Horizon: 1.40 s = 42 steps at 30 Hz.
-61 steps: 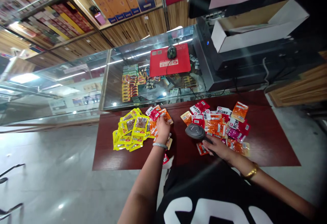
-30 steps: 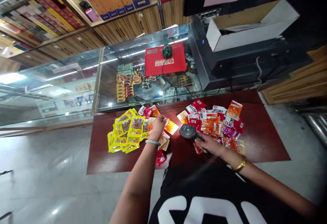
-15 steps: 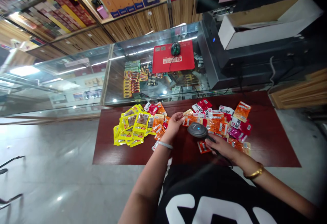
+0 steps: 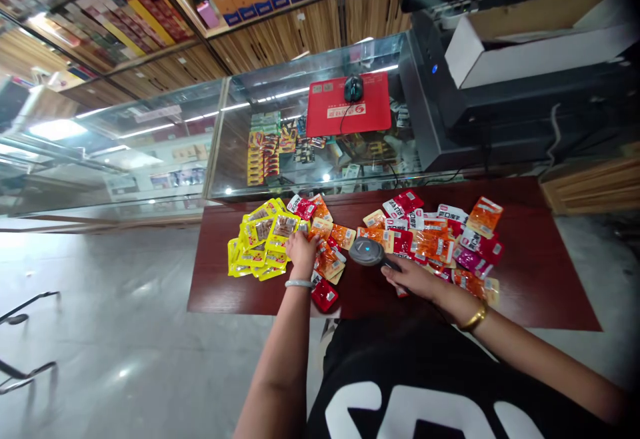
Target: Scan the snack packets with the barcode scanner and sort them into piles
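My left hand is over the left pile, between the yellow snack packets and the orange ones. Its fingers are bent downward and spread, touching the packets, with no packet visibly lifted. In my right hand is a dark grey handheld barcode scanner, its head pointing left above the gap between the two piles. A red packet lies just right of my left wrist. Under and beyond the scanner spreads the right pile of orange, red and purple packets.
The packets lie on a dark red-brown tabletop. Behind it stands a glass display counter with a red mouse pad and a black mouse. A dark machine bearing an open white box is at the right.
My left hand has moved left from the edge of the right pile to the left pile. The scanner in my right hand has shifted slightly left, and the view has moved a little.
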Motion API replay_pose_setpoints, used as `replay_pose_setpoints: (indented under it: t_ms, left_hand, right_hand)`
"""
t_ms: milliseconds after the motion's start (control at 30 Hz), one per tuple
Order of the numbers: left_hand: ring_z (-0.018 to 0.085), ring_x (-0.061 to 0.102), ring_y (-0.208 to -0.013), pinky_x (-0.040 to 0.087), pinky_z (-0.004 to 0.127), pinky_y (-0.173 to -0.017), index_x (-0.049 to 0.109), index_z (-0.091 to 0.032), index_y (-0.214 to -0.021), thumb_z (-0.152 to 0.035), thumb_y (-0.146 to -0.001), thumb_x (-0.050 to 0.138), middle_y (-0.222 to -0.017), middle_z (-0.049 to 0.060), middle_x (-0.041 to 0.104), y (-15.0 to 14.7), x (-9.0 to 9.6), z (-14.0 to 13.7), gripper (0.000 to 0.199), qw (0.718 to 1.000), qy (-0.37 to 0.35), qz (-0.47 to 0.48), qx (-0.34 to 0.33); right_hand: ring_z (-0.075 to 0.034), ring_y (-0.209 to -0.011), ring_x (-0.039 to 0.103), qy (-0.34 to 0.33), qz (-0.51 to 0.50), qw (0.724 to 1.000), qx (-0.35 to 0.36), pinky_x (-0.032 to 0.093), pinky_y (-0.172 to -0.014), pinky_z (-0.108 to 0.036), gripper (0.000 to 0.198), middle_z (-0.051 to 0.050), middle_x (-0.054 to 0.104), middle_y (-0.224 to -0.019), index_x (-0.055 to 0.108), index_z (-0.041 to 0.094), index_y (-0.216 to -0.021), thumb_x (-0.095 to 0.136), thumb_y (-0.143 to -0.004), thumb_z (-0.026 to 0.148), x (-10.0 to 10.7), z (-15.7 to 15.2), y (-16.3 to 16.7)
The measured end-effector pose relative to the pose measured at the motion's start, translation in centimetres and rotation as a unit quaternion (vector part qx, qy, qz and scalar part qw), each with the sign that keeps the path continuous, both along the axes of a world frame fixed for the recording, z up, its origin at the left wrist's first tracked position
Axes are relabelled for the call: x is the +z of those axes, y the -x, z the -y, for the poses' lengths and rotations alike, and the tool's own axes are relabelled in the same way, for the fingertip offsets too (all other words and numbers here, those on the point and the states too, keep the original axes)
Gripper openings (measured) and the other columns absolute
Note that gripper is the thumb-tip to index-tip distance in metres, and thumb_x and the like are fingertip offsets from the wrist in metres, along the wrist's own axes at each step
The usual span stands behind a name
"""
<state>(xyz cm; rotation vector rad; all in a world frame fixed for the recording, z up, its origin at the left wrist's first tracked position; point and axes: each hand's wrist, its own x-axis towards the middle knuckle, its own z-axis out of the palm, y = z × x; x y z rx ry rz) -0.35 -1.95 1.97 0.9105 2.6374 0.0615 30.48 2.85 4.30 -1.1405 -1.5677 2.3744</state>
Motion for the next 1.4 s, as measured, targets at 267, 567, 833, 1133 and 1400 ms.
replay_pose_setpoints:
  t_ms: [267, 567, 833, 1133, 1400]
  left_hand:
    - [0.017, 0.067, -0.083, 0.047, 0.026, -0.072, 0.067, -0.022, -0.106, -0.035, -0.087, 0.058, -0.098, 0.004, 0.075, 0.3, 0.2, 0.5, 0.026, 0.964, -0.163, 0.203, 0.061]
    - [0.020, 0.069, -0.089, 0.051, 0.030, -0.083, 0.073, -0.020, -0.101, -0.028, -0.085, 0.059, -0.099, 0.005, 0.076, -3.9, 1.8, -0.9, 0.023, 0.942, -0.187, 0.275, -0.050]
    - [0.021, 0.068, -0.101, 0.051, 0.033, -0.092, 0.071, -0.019, -0.115, -0.021, -0.089, 0.053, -0.110, 0.008, 0.074, -7.9, 1.3, -2.6, 0.032, 0.876, -0.179, 0.425, -0.144]
    - [0.031, 0.052, -0.117, 0.039, 0.044, -0.098, 0.064, -0.020, -0.113, -0.016, -0.084, 0.055, -0.121, 0.015, 0.061, -8.0, 0.2, 0.1, 0.030, 0.921, -0.006, 0.076, -0.382]
    - [0.028, 0.064, -0.093, 0.042, 0.038, -0.088, 0.059, -0.019, -0.108, -0.043, -0.076, 0.074, -0.093, 0.010, 0.070, -7.3, -0.4, -1.0, 0.042, 0.936, 0.039, 0.131, -0.325]
  right_hand:
    - [-0.010, -0.043, 0.043, 0.009, 0.016, 1.000, -0.006, 0.036, -0.043, -0.023, 0.054, 0.008, 0.046, -0.055, 0.059, 0.020, -0.114, 0.060, -0.085, 0.065, 2.2, -0.8, -0.4]
    - [-0.011, -0.044, 0.041, -0.035, 0.016, 0.999, -0.028, 0.034, -0.044, -0.024, 0.048, 0.007, 0.047, -0.055, 0.059, 0.022, -0.106, 0.060, -0.085, 0.065, 4.8, -1.4, 1.1]
    - [-0.011, -0.044, 0.040, -0.033, 0.020, 0.998, -0.054, 0.034, -0.046, -0.026, 0.046, 0.006, 0.048, -0.055, 0.054, 0.022, -0.091, 0.058, -0.085, 0.068, 4.6, -1.3, -0.7]
    - [-0.010, -0.045, 0.041, 0.004, 0.050, 0.996, -0.075, 0.035, -0.048, -0.025, 0.049, 0.008, 0.046, -0.058, 0.051, 0.022, -0.092, 0.059, -0.082, 0.069, 2.9, -0.3, -2.4]
    - [-0.010, -0.045, 0.040, -0.036, 0.078, 0.996, -0.029, 0.033, -0.049, -0.024, 0.046, 0.008, 0.047, -0.055, 0.055, 0.020, -0.098, 0.055, -0.087, 0.065, 2.6, 0.5, -3.3]
